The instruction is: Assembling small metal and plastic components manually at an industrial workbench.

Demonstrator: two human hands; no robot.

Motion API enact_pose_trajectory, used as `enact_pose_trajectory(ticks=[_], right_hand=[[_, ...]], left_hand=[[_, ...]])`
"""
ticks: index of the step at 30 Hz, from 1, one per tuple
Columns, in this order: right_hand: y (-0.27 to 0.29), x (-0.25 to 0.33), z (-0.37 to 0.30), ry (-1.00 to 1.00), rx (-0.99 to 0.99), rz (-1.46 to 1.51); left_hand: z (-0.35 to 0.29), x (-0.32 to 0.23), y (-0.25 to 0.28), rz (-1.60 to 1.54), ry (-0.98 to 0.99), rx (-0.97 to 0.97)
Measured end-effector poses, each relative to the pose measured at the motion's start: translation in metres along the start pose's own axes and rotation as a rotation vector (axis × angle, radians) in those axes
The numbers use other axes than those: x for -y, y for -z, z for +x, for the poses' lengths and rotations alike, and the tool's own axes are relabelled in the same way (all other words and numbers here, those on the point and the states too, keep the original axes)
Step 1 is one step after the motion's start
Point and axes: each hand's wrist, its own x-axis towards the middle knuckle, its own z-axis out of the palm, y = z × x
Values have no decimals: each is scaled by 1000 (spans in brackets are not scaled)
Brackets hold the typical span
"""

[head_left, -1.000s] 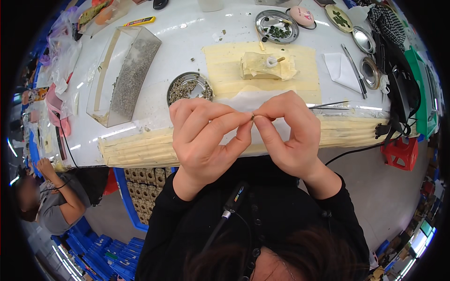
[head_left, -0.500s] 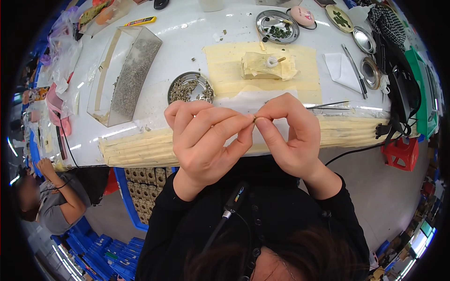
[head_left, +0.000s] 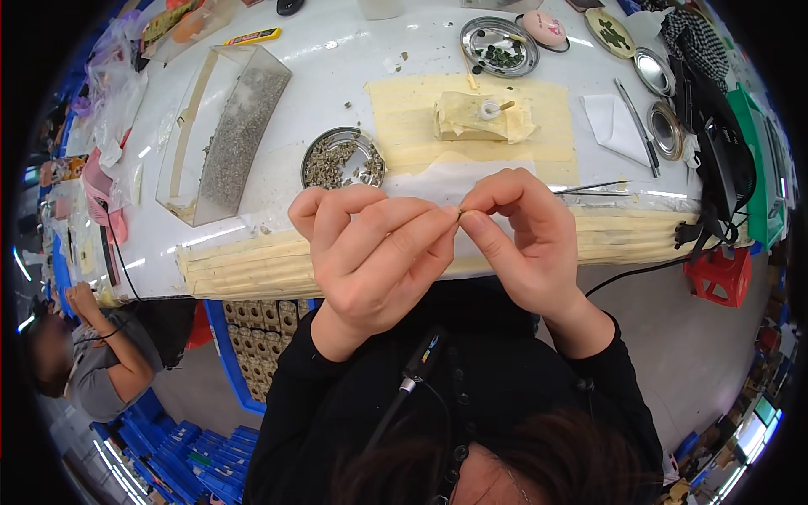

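Both hands are raised above the near edge of the white table (head_left: 337, 67), fingertips meeting: the left hand (head_left: 370, 252) and right hand (head_left: 522, 236) pinch one tiny part (head_left: 459, 214) between thumbs and forefingers, too small to identify. The step in hand looks like fine fitting or threading of that piece. Just beyond the hands sits a round metal dish (head_left: 343, 160) of small bits, with a tan mat (head_left: 404, 126) beside it. Any next move calls for a steady, light pinch.

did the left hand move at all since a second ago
Yes, slightly. The left hand has risen toward the round metal dish of small parts, staying pinched against the right hand.
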Motion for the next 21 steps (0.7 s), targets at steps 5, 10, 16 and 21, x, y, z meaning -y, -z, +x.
enact_pose_trajectory(ticks=[5,10,16,21], right_hand=[[6,1,6,-368,121,493],[4,1,3,-333,90,482],[1,3,1,-164,44,278],[9,3,5,-505,181,677]], left_hand=[[-5,11,-9,-359,165,-7],[-9,15,-12,-427,209,-16],[-4,4,0,-88,20,23],[-12,17,-14,-829,386,37]])
